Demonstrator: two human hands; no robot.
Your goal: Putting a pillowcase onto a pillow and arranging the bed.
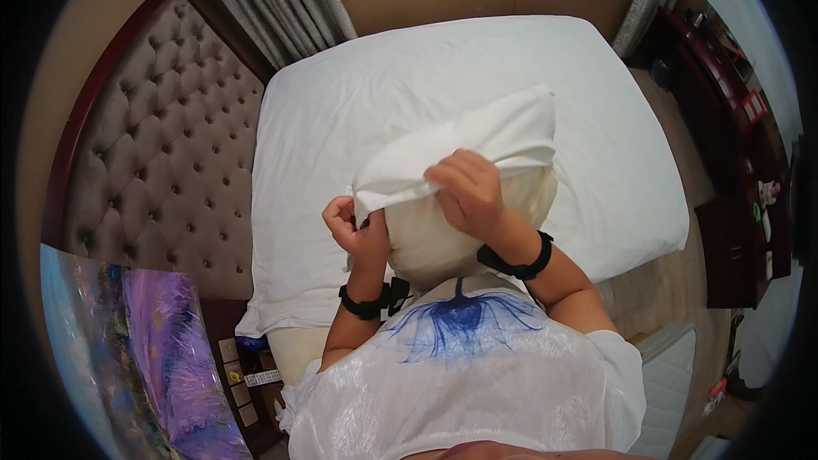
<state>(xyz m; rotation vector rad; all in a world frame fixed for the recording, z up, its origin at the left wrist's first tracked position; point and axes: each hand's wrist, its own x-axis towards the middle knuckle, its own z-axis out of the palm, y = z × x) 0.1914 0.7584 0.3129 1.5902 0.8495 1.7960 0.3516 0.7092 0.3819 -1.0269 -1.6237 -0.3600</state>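
Observation:
A cream pillow (415, 236) leans between my body and the bed, its far part covered by a white pillowcase (466, 140). The case's edge runs across the pillow, and its far corner lies over the mattress to the upper right. My left hand (358, 227) grips the left corner of that edge, the thumb toward the pillow. At the middle of the edge, my right hand (470, 191) has its fingers curled against the cloth; it is slightly blurred. Under the pillow spreads a bed with a white fitted sheet (319, 121).
A tufted headboard (172, 140) stands at the left, with grey curtains (275, 6) behind. At lower left are a colourful painting (153, 358) and a remote control (262, 377) by wall sockets. A dark red wooden desk (728, 230) lines the right side.

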